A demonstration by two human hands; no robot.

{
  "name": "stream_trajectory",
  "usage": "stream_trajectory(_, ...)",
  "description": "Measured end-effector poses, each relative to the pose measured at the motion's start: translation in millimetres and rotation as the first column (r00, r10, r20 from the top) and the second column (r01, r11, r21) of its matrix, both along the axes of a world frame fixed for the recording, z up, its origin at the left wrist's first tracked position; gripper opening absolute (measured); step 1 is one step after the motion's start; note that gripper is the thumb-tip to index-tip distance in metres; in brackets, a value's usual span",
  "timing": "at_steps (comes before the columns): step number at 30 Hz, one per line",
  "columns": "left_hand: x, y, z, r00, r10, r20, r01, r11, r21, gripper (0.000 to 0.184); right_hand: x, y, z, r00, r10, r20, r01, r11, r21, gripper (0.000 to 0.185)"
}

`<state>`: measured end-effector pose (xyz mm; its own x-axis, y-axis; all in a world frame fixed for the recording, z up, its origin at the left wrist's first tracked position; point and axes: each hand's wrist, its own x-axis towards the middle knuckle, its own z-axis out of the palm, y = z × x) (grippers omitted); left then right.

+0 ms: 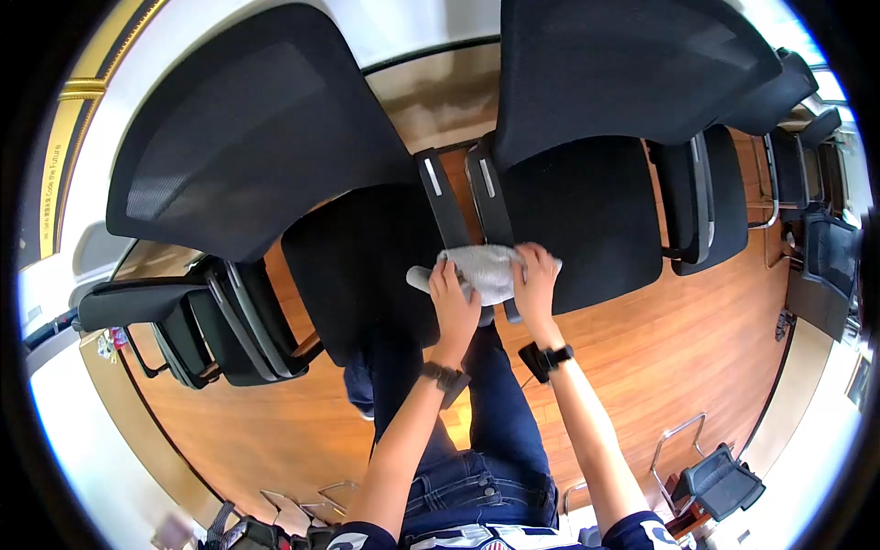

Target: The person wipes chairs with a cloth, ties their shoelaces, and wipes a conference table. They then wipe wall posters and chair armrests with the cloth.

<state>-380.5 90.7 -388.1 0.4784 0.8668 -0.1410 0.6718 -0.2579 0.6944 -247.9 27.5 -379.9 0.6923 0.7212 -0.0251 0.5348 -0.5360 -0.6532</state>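
A light grey cloth [488,271] is bunched between my two hands, over the front ends of two adjoining chair armrests. My left hand [454,298] grips its left part with the fingers bent, and a piece of the cloth sticks out beyond them. On the other side, my right hand [534,282] has its fingers closed on the cloth's right end. The left armrest [442,197] and the right armrest [490,192] run side by side away from me; the cloth hides their near ends.
Black mesh chairs stand left [367,266] and right [587,211] in front of me. More chairs stand at the far left [147,307] and far right [724,202]. My legs are close to the left seat on the wooden floor [632,367]. Another chair [720,481] is at the lower right.
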Motion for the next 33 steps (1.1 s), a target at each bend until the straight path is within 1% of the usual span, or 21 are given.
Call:
stream_trajectory(1,4.2,-0.3,-9.2,0.999,-0.003,-0.036,0.006,0.996,0.090,0.063,0.2,7.0,-8.8,0.993,-0.024,0.117,0.026,0.999,-0.022,0.032)
stream_trajectory(2,7.0,-1.6,-16.7,0.995,0.019,-0.099,-0.009,0.995,0.098,0.065,-1.5,11.2,-15.0,0.971,-0.043,0.233,0.054,0.998,-0.039,0.040)
stream_trajectory(4,12.4,-1.3,-26.7,0.973,0.066,-0.221,-0.039,0.992,0.124,0.069,-11.3,11.2,-18.9,0.986,-0.036,0.164,0.056,0.991,-0.120,0.051)
stream_trajectory(5,13.5,-3.3,-30.6,0.984,0.063,-0.169,-0.056,0.997,0.050,0.069,-16.4,10.6,-20.4,0.991,-0.036,0.130,0.056,0.985,-0.162,0.056)
stream_trajectory(8,11.5,-14.4,-49.5,0.995,0.089,-0.039,-0.093,0.988,-0.122,0.069,-27.1,-4.4,-34.0,0.989,-0.048,-0.137,0.039,0.997,-0.064,0.063)
stream_trajectory(12,6.2,2.8,-31.8,0.991,-0.034,-0.130,-0.010,0.945,-0.327,0.066,-25.4,-10.2,-41.2,0.974,-0.074,-0.215,0.057,0.995,-0.083,0.062)
stream_trajectory(13,3.8,3.8,-31.9,0.992,-0.058,-0.114,0.021,0.952,-0.304,0.063,-25.8,-9.0,-40.9,0.983,-0.065,-0.174,0.053,0.996,-0.074,0.061)
stream_trajectory(16,-0.1,1.4,-33.8,0.998,-0.055,-0.044,0.044,0.972,-0.229,0.062,-25.1,-10.2,-38.6,0.973,-0.062,-0.220,0.047,0.996,-0.076,0.059)
stream_trajectory(17,-1.6,-1.6,-36.0,0.997,-0.052,-0.063,0.033,0.963,-0.269,0.061,-24.3,-10.4,-40.4,0.968,-0.076,-0.237,0.061,0.996,-0.071,0.058)
stream_trajectory(19,-7.5,-7.3,-36.1,0.996,-0.065,-0.060,0.047,0.963,-0.264,0.058,-28.2,-16.4,-41.8,0.956,-0.082,-0.280,0.063,0.995,-0.075,0.058)
stream_trajectory(22,-17.1,-0.7,-15.6,0.995,-0.069,-0.078,0.047,0.966,-0.254,0.050,-31.8,-23.5,-50.4,0.978,-0.043,-0.206,0.042,0.999,-0.009,0.057)
stream_trajectory(23,-30.8,1.5,-20.0,0.996,0.041,0.080,-0.020,0.969,-0.246,0.040,-33.1,-27.1,-51.7,0.968,-0.069,-0.243,0.062,0.997,-0.037,0.055)
stream_trajectory(24,-37.9,25.0,6.5,0.983,0.104,0.151,-0.036,0.917,-0.396,0.031,-36.2,-28.6,-51.5,0.971,-0.084,-0.225,0.077,0.996,-0.042,0.055)
stream_trajectory(25,-45.3,45.7,20.6,0.960,0.133,0.245,-0.024,0.915,-0.403,0.023,-38.7,-27.0,-51.8,0.973,-0.103,-0.207,0.096,0.994,-0.043,0.054)
stream_trajectory(26,-52.7,65.4,31.3,0.953,0.112,0.281,0.002,0.927,-0.375,0.027,-39.6,-24.9,-50.4,0.975,-0.118,-0.186,0.113,0.993,-0.041,0.054)
stream_trajectory(27,-49.6,84.7,53.6,0.914,0.252,0.318,-0.057,0.857,-0.513,0.025,-40.8,-21.5,-46.5,0.972,-0.143,-0.188,0.133,0.989,-0.063,0.054)
stream_trajectory(29,-44.7,118.6,82.6,0.834,0.305,0.460,-0.085,0.894,-0.439,0.020,-40.8,-19.7,-47.1,0.976,-0.137,-0.169,0.127,0.989,-0.070,0.054)
stream_trajectory(30,-44.1,133.9,106.1,0.805,0.292,0.516,-0.073,0.912,-0.403,0.023,-40.1,-18.7,-48.5,0.977,-0.143,-0.156,0.133,0.988,-0.074,0.054)
stream_trajectory(31,-51.1,152.3,122.6,0.792,0.174,0.585,0.003,0.957,-0.289,0.029,-39.0,-18.2,-49.4,0.988,-0.121,-0.094,0.114,0.990,-0.081,0.056)
stream_trajectory(32,-55.0,167.9,145.9,0.674,0.046,0.737,0.132,0.974,-0.182,0.041,-41.2,-16.9,-45.9,0.989,-0.138,-0.058,0.131,0.986,-0.101,0.058)
stream_trajectory(33,-63.0,185.2,163.5,0.611,-0.050,0.790,0.169,0.983,-0.069,0.041,-45.6,-12.9,-41.5,0.989,-0.146,-0.018,0.143,0.982,-0.124,0.060)
